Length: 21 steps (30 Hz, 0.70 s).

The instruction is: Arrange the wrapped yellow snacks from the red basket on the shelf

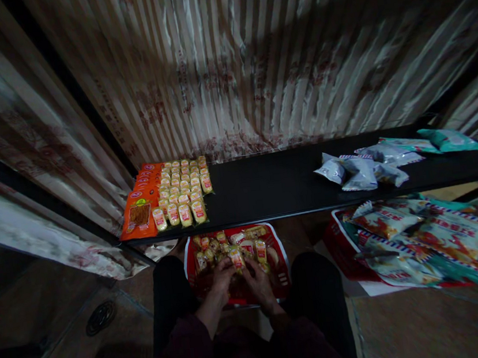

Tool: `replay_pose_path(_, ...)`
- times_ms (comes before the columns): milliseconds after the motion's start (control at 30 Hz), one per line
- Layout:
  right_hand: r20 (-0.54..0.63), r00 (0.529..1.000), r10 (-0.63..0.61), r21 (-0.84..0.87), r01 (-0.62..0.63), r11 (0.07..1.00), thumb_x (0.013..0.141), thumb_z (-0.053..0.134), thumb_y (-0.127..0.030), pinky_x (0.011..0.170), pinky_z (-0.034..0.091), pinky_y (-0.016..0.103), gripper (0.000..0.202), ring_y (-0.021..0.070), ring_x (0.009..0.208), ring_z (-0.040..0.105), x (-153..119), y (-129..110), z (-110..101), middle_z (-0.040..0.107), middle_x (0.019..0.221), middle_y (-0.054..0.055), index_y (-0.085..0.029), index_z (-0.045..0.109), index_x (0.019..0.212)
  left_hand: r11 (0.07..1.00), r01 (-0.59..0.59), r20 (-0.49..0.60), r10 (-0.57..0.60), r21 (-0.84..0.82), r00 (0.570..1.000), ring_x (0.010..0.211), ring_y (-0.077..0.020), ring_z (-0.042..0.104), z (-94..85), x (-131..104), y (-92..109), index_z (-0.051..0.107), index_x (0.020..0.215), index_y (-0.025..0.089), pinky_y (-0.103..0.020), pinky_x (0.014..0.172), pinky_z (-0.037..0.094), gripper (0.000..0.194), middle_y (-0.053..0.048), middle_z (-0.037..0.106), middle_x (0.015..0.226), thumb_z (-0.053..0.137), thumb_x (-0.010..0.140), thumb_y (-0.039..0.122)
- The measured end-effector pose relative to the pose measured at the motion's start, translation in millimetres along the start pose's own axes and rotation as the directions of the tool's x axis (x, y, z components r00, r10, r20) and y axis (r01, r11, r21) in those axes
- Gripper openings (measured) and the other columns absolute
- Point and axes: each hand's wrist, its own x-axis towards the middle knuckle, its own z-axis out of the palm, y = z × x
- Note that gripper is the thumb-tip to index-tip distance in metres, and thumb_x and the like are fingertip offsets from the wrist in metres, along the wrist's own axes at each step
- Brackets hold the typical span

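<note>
Between my knees stands a red basket (281,255) with a white rim, holding many small yellow packaged snacks. Above it, my left hand (221,278) and my right hand (257,281) hold one yellow snack pack (236,257) together, one hand on each side, fingers closed round its edges. On the black shelf (261,185) in front, yellow packs (185,213) stand in close rows at the left end. Orange snack bags (139,213) lie beside them, along the shelf's left edge.
Silver bags (358,171) and teal bags (452,139) lie on the shelf's right part. A second red basket (343,253), heaped with larger chip bags (450,234), is on the floor at right. Striped sheeting (225,64) hangs behind the shelf.
</note>
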Motion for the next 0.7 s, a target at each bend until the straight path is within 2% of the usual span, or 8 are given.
replay_pose_path(133, 0.04, 0.998, 0.046, 0.058, -0.048, 0.997, 0.075, 0.055, -0.047, 0.082, 0.054, 0.044, 0.041, 0.0273, 0.091, 0.067, 0, 3, 0, 0.07, 0.102, 0.012, -0.019, 0.065, 0.103, 1.0, -0.017, 0.005, 0.017, 0.022, 1.0, 0.073, -0.0131, 0.058, 4.7, -1, 4, 0.066, 0.085, 0.02, -0.022, 0.06, 0.041, 0.032, -0.004, 0.066, 0.088, 0.073, 0.055, 0.015)
replay_pose_path(267, 0.062, 0.994, 0.086, 0.119, -0.093, 0.988, 0.073, 0.058, -0.05, 0.085, 0.053, 0.045, 0.046, 0.0269, 0.094, 0.066, 1, 5, 1, 0.069, 0.107, 0.012, -0.018, 0.065, 0.105, 1.0, -0.009, -0.006, 0.009, 0.01, 1.0, 0.073, -0.0128, 0.058, 5.6, -2, 7, 0.066, 0.085, 0.019, -0.022, 0.062, 0.041, 0.034, -0.004, 0.066, 0.088, 0.074, 0.053, 0.011)
replay_pose_path(333, 0.049, 0.995, 0.091, 0.146, -0.097, 0.984, 0.071, 0.059, -0.05, 0.087, 0.052, 0.045, 0.045, 0.027, 0.097, 0.065, 2, 5, 2, 0.069, 0.107, 0.012, -0.018, 0.067, 0.103, 1.0, -0.022, 0.005, 0.022, -0.006, 1.0, 0.072, -0.0122, 0.058, 5.2, -2, 9, 0.066, 0.085, 0.019, -0.022, 0.062, 0.041, 0.033, -0.003, 0.065, 0.086, 0.073, 0.054, 0.01)
replay_pose_path(433, 0.027, 0.994, 0.103, 0.139, -0.106, 0.985, 0.071, 0.059, -0.052, 0.091, 0.049, 0.046, 0.047, 0.0275, 0.101, 0.063, 2, 2, 4, 0.068, 0.107, 0.012, -0.017, 0.068, 0.101, 0.999, -0.032, -0.041, 0.033, 0.014, 0.999, 0.069, -0.0115, 0.056, 4.6, -4, 13, 0.065, 0.085, 0.018, -0.022, 0.063, 0.041, 0.032, -0.002, 0.063, 0.078, 0.07, 0.055, 0.006)
replay_pose_path(700, 0.056, 0.996, 0.076, 0.199, -0.086, 0.976, 0.07, 0.062, -0.051, 0.08, 0.055, 0.041, 0.046, 0.025, 0.09, 0.067, 2, -14, 1, 0.071, 0.1, 0.008, -0.021, 0.067, 0.105, 0.969, -0.182, -0.045, 0.192, 0.165, 0.98, 0.079, -0.0144, 0.057, 6.4, -2, 17, 0.062, 0.073, 0.019, -0.025, 0.074, 0.043, 0.02, -0.002, 0.062, 0.078, 0.065, 0.06, 0.005)
